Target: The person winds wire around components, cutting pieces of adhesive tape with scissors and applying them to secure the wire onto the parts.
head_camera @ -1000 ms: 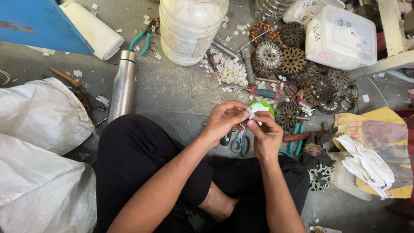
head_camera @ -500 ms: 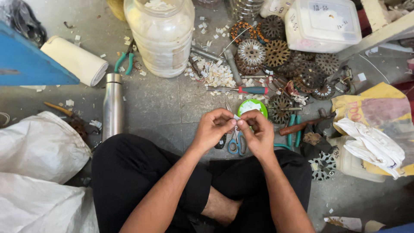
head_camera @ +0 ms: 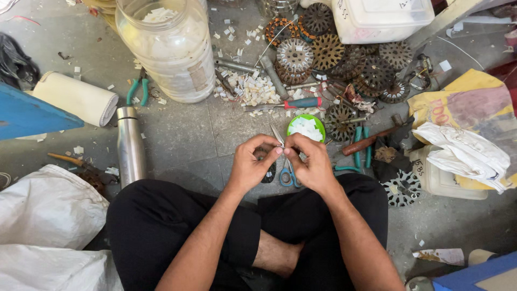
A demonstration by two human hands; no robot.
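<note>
**Hands pinching a small piece over blue-handled scissors**

A person is sitting cross-legged on the grey floor, black-trousered knees nearest the camera. Just above the lap, the left hand and right hand are meeting fingertip to fingertip, their fingers pinching a small pale piece between them; it is too small to tell what it is. The blue-handled scissors are sitting at the right hand, blades pointing up past the fingertips, though whether that hand is gripping them cannot be told. Just beyond, a green dish is holding white scraps. To the left, a steel flask is lying on the floor. Further off, a red-handled screwdriver is lying beside a heap of white paper bits, with round slotted metal stator cores piled to the right. Farthest back, a large clear plastic jar is standing upright.
</note>
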